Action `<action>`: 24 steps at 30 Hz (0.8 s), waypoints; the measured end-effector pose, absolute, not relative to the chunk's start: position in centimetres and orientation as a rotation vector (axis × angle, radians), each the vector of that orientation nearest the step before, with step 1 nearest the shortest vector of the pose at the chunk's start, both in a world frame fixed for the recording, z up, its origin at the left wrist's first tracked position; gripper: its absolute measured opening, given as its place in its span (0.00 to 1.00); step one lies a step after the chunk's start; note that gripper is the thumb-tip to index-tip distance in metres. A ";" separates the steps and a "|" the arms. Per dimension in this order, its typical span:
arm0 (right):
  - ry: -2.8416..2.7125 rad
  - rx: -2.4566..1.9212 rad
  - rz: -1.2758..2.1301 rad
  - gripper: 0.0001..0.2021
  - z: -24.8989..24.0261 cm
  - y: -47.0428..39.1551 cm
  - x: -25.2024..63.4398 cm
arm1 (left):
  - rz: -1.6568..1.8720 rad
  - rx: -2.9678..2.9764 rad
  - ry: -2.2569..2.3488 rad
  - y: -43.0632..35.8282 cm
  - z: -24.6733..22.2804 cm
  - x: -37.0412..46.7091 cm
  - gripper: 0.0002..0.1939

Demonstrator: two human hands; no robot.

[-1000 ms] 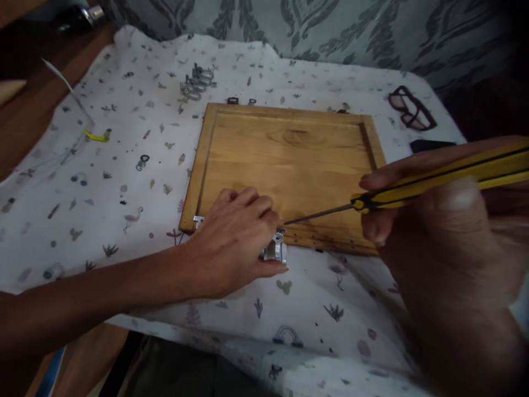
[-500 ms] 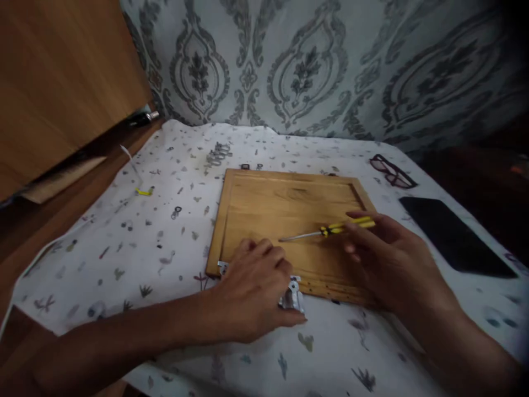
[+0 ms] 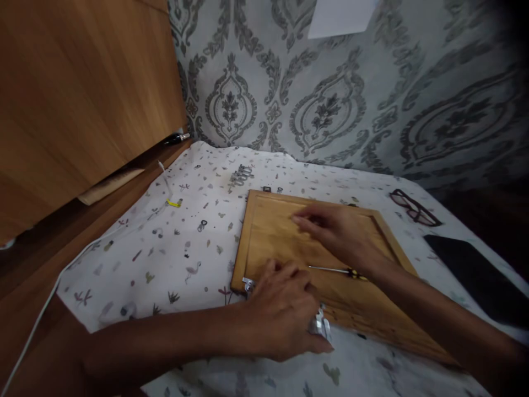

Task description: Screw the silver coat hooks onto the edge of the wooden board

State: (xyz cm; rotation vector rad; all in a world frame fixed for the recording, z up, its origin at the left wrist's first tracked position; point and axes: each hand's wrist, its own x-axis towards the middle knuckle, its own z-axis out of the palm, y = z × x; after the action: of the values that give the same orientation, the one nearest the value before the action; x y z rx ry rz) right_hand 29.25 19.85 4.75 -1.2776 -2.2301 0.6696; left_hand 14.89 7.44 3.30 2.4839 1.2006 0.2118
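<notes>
My left hand (image 3: pixel 285 311) presses down over the near edge of a framed wooden panel (image 3: pixel 285 220), its fingers closed round a silver metal fitting (image 3: pixel 320 324) that shows at both sides of the hand. The fitting's middle is hidden. Across the panel reaches my right hand (image 3: pixel 336 229), above the surface, with bent fingers slightly apart and no object visible in them. Below that forearm a screwdriver (image 3: pixel 330 269) with a yellow and black handle lies on the panel, its tip toward my left hand. Small dark holes line the panel's near edge.
Several metal pieces (image 3: pixel 242 175) lie beyond the panel on the patterned white cloth (image 3: pixel 165 270). Glasses (image 3: pixel 415 208) and a dark flat slab (image 3: pixel 475 278) are at the right. A white cable (image 3: pixel 58 281) runs along the left, below a wooden cabinet (image 3: pixel 82 99).
My right hand has let go of the screwdriver, which now lies on the panel, and has moved forward and left. My left hand stays on the fitting. The view has shifted.
</notes>
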 end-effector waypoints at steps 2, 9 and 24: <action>-2.430 -1.184 0.632 0.17 4.9 22.2 24.6 | 0.230 2.476 1.180 7.4 3.3 14.8 0.21; -2.738 -1.095 0.296 0.19 3.5 29.3 13.8 | 0.271 2.470 1.132 7.6 2.6 14.9 0.20; -2.682 -0.998 0.351 0.19 1.6 29.7 13.7 | 0.282 2.469 1.074 7.8 2.6 14.7 0.16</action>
State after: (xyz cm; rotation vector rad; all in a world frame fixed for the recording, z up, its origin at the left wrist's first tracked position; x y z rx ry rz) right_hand 13.72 29.73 1.63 -0.9976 -2.6823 0.3510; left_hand 14.68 7.77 2.60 2.4691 1.0742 0.2824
